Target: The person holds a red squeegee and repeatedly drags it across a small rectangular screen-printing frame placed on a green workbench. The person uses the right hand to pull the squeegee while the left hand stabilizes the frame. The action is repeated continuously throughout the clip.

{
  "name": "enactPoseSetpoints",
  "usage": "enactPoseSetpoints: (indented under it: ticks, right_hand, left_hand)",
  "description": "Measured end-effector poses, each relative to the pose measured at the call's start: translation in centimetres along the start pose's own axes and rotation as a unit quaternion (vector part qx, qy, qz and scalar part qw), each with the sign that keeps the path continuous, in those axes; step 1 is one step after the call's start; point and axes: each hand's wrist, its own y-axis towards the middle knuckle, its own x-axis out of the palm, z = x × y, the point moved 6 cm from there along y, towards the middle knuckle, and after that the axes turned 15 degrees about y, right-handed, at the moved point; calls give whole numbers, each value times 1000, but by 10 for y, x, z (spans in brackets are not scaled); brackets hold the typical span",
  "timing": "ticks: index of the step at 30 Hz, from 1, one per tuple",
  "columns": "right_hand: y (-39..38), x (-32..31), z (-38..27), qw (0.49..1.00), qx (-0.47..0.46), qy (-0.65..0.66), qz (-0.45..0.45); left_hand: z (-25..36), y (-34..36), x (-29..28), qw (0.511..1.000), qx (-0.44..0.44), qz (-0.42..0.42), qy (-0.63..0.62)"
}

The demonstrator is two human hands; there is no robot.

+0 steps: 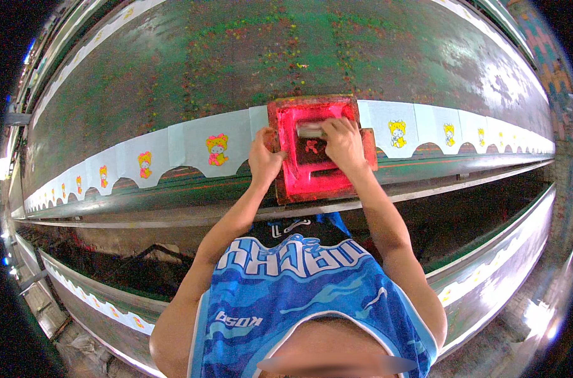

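A red-stained screen-printing frame [318, 192] lies over a row of white cut pieces [189, 142] on the long table. My left hand [265, 159] grips the frame's left side, thumb on the near side of its edge. Inside the frame, my right hand [345, 143] is closed on a pale, narrow squeegee [309, 133], whose right end is hidden by my fingers. Pink ink coats the mesh around a darker window with a small red pattern. Left of the frame, a printed figure [217, 150] shows pink and yellow; on the right, a figure [396, 133] shows yellow without pink.
The dark green table [248, 69] is speckled with paint beyond the row. A pale rail [192, 222] runs along its near side, before my body. Behind me stands another long table with white printed pieces [103, 307]. More white pieces line the far edge.
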Motion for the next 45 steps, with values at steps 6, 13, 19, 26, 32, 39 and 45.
enactPoseSetpoints:
  ticks: [6,13,19,26,32,39,45]
  right_hand:
    - [-87,-7,-38,1000,-9,2,-21]
    - [-90,-24,-31,999,-23,22,-18]
    - [-109,-88,17,1000,-22,4,-10]
    - [-140,-158,94,1000,-1,-8,-7]
    - [-157,-172,133,1000,3,12,-24]
    - [-161,-171,145,999,6,35,-20]
    - [-160,-174,142,999,-6,31,-8]
  left_hand:
    - [-2,1,1,997,-33,-16,-62]
    - [15,-5,-2,987,-64,-19,-144]
    - [82,-21,46,985,-67,4,-156]
    - [163,-35,126,987,-55,-5,-153]
    - [180,-36,164,988,-53,-6,-145]
    - [176,-33,174,986,-66,-5,-151]
    - [174,-31,173,991,-65,-4,-113]
